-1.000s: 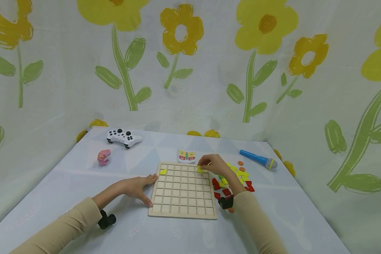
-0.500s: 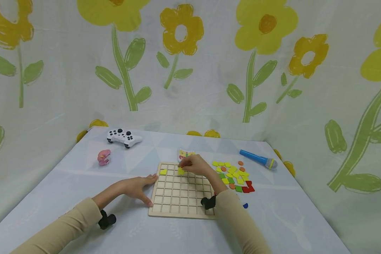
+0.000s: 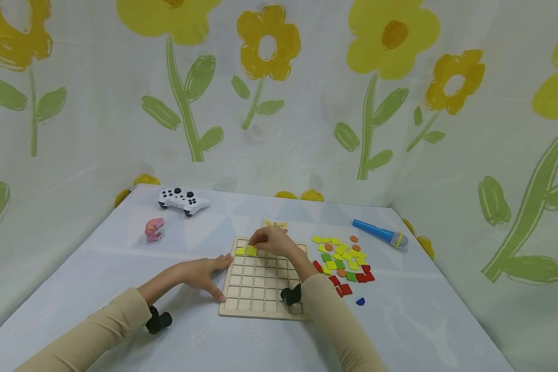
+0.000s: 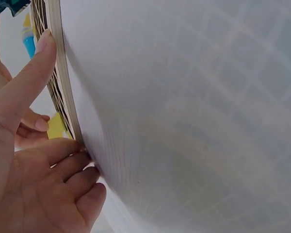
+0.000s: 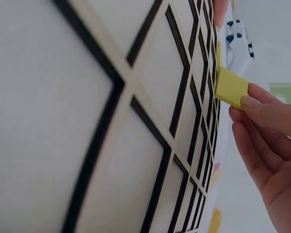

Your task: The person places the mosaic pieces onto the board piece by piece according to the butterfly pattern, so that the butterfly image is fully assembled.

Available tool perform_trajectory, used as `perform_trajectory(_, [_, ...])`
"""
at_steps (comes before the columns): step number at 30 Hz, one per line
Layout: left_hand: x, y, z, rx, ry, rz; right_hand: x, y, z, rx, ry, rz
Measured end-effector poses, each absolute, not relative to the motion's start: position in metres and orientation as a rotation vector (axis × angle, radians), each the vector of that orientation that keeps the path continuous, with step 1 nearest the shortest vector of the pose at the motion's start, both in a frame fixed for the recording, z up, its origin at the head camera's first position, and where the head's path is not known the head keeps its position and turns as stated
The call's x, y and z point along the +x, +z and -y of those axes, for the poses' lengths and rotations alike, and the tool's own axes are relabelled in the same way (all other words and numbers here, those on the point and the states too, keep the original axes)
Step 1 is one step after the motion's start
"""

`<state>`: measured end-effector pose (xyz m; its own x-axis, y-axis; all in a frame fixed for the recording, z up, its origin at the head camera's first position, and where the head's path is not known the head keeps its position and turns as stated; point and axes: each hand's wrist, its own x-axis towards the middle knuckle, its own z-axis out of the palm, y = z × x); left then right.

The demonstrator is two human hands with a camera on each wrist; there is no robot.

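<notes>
A wooden grid board point(image 3: 246, 312) lies on the table in the head view. My left hand point(image 3: 197, 274) rests along its left edge, thumb near the lower corner and fingertips farther up the side. Between thumb and fingers, my right hand point(image 3: 276, 242) pinches a yellow square tile point(image 5: 232, 87) over the top row. The tile is tilted, its lower edge at the grid in the right wrist view. Just left of it, another yellow tile point(image 3: 240, 251) sits in the top-left area of the grid. My right hand and forearm cover part of the board's right side.
Loose yellow, green, red and orange pieces point(image 3: 341, 249) lie right of the board, with a blue half-round piece point(image 3: 360, 301) nearer me. A partly covered picture card point(image 3: 275, 224), blue toy microphone point(image 3: 380, 233), white game controller point(image 3: 183, 200) and pink figurine point(image 3: 154, 229) stand farther back.
Carrying the yellow tile, my right hand has moved left across the top row, from the right side to beside the tile at the left. My left hand stays at the board's edge.
</notes>
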<state>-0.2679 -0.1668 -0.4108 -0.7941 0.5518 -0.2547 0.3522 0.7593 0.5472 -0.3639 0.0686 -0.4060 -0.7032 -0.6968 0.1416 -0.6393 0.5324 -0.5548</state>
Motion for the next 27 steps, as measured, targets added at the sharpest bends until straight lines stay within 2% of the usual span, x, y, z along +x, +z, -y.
perform_trajectory(16, [-0.269, -0.413, 0.166, 0.686, 0.678, -2.551, -0.364, -0.41, -0.067, -1.067, -0.708, -2.732])
perform_trajectory(27, [-0.268, -0.412, 0.167, 0.684, 0.675, -2.556, -0.355, -0.403, -0.084, -1.192, -0.787, -2.67])
